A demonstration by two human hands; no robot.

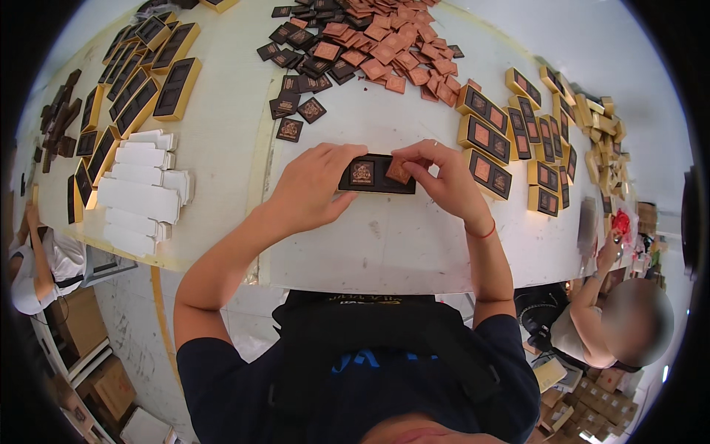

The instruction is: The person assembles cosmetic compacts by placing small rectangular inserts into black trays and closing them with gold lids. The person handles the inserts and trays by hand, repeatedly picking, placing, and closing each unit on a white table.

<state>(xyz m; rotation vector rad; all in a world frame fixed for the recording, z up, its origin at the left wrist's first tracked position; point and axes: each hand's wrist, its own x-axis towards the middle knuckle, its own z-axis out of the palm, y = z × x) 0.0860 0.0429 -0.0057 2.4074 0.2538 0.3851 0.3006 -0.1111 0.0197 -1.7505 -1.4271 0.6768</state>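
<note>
In front of me lies a small black-lined, gold-sided box (379,188) with a dark chocolate square (362,173) in its left compartment. My left hand (314,185) grips the left end of the box, thumb along the near side and fingers over the far side. Between the thumb and fingers of my right hand (442,177) is a brown chocolate square (399,171), tilted over the right compartment. Whether it touches the bottom there I cannot tell.
Beyond the box lie heaps of dark squares (290,130) and brown squares (384,48). Filled boxes (484,140) stand at right, unfilled black-lined boxes (135,100) at far left, near white folded cartons (140,194). One person (592,325) sits at right, another (44,266) at left.
</note>
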